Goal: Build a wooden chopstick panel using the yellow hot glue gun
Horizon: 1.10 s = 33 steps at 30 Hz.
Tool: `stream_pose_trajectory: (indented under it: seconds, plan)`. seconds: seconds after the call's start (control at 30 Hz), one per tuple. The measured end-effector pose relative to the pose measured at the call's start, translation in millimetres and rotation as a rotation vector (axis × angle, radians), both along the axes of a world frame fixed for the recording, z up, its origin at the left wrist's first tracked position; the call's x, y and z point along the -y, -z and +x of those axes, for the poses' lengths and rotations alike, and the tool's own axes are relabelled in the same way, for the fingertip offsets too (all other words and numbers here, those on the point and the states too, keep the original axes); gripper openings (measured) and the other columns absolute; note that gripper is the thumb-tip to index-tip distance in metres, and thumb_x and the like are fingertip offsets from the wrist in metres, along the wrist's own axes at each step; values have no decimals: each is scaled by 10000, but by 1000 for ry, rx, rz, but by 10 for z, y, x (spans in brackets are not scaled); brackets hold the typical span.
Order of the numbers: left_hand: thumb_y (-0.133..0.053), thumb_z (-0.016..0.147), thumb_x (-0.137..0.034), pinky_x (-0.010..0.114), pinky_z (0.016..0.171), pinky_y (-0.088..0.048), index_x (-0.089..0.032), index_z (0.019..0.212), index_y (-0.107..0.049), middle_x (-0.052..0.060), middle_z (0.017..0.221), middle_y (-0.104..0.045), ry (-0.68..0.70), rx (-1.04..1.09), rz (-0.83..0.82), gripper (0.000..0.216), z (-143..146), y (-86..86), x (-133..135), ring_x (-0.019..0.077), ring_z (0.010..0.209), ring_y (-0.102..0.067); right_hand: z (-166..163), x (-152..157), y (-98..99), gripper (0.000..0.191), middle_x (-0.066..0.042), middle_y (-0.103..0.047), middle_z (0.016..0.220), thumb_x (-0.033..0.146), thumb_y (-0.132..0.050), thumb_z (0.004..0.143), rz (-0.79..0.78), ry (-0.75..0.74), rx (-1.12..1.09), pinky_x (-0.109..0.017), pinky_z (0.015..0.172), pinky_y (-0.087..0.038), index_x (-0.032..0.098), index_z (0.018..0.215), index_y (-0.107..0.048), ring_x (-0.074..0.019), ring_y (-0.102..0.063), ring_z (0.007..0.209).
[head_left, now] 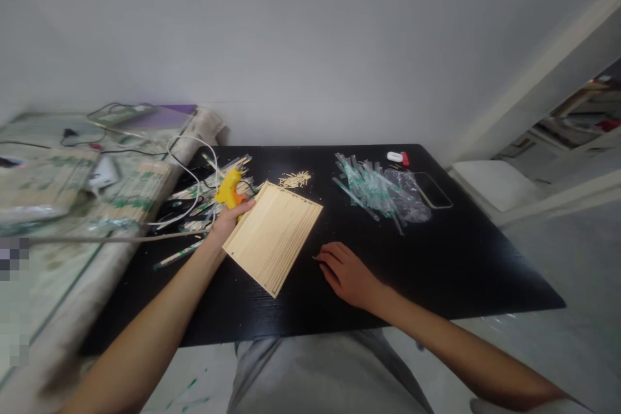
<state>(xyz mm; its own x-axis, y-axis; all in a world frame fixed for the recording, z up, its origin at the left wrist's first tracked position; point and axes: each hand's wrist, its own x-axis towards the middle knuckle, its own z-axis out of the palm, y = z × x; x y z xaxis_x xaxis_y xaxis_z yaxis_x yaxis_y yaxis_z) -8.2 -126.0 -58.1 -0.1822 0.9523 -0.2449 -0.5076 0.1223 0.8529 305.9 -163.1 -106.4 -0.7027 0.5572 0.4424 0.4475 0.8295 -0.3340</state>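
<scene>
My left hand (228, 223) grips the left edge of a pale wooden panel (272, 236), its thumb on top. The panel looks made of thin sticks laid side by side, with narrow strips along its edges, and is tilted above the black table. Just beyond that hand is a yellow glue gun (228, 191) with an orange trigger; whether the fingers touch it is hidden. My right hand (349, 272) is low over the table, right of the panel. Its thumb and fingers are pinched together at a tiny dark bit that I cannot make out.
Wrapped chopsticks (179, 253) lie around the glue gun. Short stick pieces (295, 179) form a small pile behind the panel. Empty wrappers (369, 187), a phone (433, 191) and a white case (394, 157) lie right on the black table (460, 259). A white cable (191, 171) loops at left.
</scene>
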Motion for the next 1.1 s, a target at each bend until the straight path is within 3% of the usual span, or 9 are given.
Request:
stream_pose_trajectory:
  seconds: [0.23,0.6,1.1]
  plan:
    - [-961,504,-272,246,515,-489,-179,707,-610,-44,592,-625,-26,-59,-18,416,18,5,-13,123,497,-581,-7,-12,19,227,-136,-712,1122,121,-524,990,8,-25,-22,-499,980,-582,156,1156,-675,-266,-646,1095]
    - [-960,514,-311,263,547,-464,-195,742,-670,-16,653,-661,-36,-279,18,387,-34,158,-71,153,562,-592,-12,-12,43,209,-156,-702,1125,128,-516,988,0,-13,0,-492,973,-588,131,1135,-664,-275,-657,1089]
    - [-950,525,-298,249,513,-445,-168,683,-629,-32,596,-613,-45,-234,18,381,-72,65,-72,127,510,-553,8,0,52,199,-145,-715,1085,132,-515,993,24,-9,-5,-493,967,-593,145,1104,-679,-269,-672,1061]
